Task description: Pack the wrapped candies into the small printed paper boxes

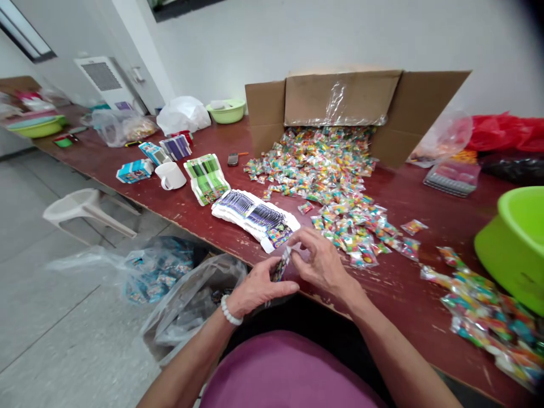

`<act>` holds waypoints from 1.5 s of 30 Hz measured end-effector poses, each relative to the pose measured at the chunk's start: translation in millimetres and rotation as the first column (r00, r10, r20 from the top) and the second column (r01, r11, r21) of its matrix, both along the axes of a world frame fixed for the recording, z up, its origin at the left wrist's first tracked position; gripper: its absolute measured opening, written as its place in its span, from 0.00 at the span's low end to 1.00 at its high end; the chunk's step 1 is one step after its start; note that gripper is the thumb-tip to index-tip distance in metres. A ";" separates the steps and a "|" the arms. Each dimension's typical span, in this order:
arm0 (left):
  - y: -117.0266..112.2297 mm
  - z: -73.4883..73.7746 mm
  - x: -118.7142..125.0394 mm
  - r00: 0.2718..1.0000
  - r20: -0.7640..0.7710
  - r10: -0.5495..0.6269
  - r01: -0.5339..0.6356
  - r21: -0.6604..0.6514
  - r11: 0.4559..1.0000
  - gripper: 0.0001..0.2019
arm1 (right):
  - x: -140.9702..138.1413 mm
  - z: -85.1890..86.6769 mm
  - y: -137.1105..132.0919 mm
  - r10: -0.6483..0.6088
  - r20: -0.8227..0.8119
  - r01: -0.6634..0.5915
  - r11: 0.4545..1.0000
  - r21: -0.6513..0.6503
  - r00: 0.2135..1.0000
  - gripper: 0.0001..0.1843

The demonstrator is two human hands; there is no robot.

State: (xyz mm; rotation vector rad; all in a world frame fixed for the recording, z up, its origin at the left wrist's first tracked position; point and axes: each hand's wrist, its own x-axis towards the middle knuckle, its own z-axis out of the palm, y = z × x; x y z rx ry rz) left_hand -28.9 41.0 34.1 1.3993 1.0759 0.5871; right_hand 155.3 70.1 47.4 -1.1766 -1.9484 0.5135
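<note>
My left hand (260, 284), with a white bead bracelet at the wrist, grips a small printed carton (280, 267) near the table's front edge. The fingers of my right hand (319, 262) pinch the upper end of the same carton. Just beyond my hands lies a fanned row of flat purple cartons (255, 214), with a row of green cartons (207, 178) behind it to the left. Many small clear packets of colourful candy (327, 170) spill over the table from an open cardboard box (340, 102). What the carton contains is hidden.
A white mug (170, 175) and blue boxes (135, 170) stand to the left. A bright green basin (512, 243) sits at the right beside more candy packets. Below the table edge are an open plastic bag (191, 306) and a white stool (87, 207).
</note>
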 end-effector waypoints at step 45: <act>-35.8 -2.2 -3.5 0.772 0.469 0.429 -0.455 -0.065 0.888 0.28 | -41.6 -29.5 -32.0 -0.126 -0.722 -0.307 0.845 -0.437 0.681 0.18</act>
